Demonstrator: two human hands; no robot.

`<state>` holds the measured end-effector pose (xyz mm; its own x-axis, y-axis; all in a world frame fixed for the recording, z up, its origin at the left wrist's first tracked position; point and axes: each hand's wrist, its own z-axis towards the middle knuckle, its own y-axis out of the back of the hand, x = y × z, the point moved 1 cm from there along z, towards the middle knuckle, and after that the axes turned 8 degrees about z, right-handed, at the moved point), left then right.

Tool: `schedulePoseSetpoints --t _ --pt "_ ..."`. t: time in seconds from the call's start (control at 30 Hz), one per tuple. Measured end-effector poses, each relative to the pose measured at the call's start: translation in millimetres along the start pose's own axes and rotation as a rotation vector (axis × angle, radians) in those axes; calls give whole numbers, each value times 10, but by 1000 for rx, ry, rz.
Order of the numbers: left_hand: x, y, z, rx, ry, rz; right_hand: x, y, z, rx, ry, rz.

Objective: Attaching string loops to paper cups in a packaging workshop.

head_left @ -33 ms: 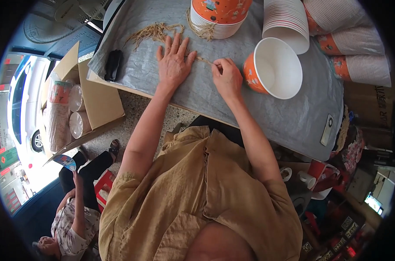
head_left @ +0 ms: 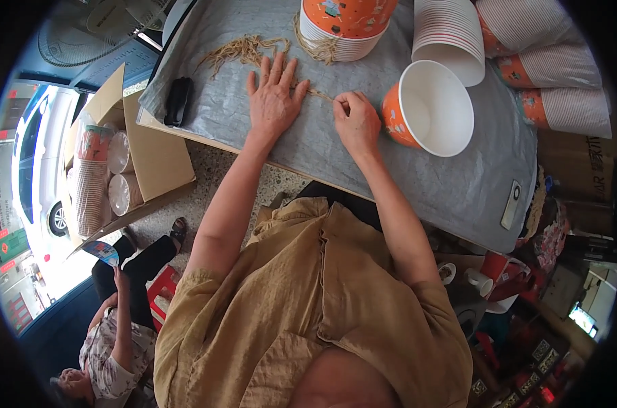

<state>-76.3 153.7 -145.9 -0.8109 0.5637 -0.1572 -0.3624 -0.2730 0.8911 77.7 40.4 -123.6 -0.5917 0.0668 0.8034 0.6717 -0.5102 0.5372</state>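
Twine (head_left: 320, 94): one thin tan strand, lying on the grey table cover (head_left: 308, 144) between the two hands. Left hand (head_left: 274, 102): palm down on the cover, fingers spread wide, the strand's near end meeting it beside the thumb. Right hand (head_left: 358, 124): thumb and forefinger brought together on the strand's other end, remaining fingers curled. Heap (head_left: 237, 53) of loose tan strands: just beyond the left fingertips. Tub stack (head_left: 349, 20): orange and white, upright, further strands about its base. Tub (head_left: 436, 109): orange outside, white inside, tilted, mouth toward the wearer, just right of the right hand. White stack (head_left: 448, 41): on its side behind that tub. Bagged stacks (head_left: 567, 64): three in clear wrap, at the far right. Black case (head_left: 178, 102): near the table's left edge. Pale slab (head_left: 510, 205): flat, dark round mark at one end, near the right edge. Carton (head_left: 159, 139): open, left of the table, wrapped cups (head_left: 91, 183) inside. Co-worker (head_left: 111, 347): seated lower left, fan (head_left: 102, 253) in hand. Car (head_left: 43, 156): white, outdoors beyond.
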Motion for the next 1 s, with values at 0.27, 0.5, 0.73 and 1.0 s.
schedulePoseSetpoints --t 0.27,0.5,0.73,1.0 --pt "22 46 -30 8 18 -22 106 -67 33 -14 -22 -46" --pt "241 150 51 -248 226 -670 47 -106 -39 -7 169 -200" --pt "1081 -79 542 -294 150 -221 161 49 -438 200 -45 50" --pt "1114 -183 1058 -55 108 -510 302 -3 -530 290 7 186"
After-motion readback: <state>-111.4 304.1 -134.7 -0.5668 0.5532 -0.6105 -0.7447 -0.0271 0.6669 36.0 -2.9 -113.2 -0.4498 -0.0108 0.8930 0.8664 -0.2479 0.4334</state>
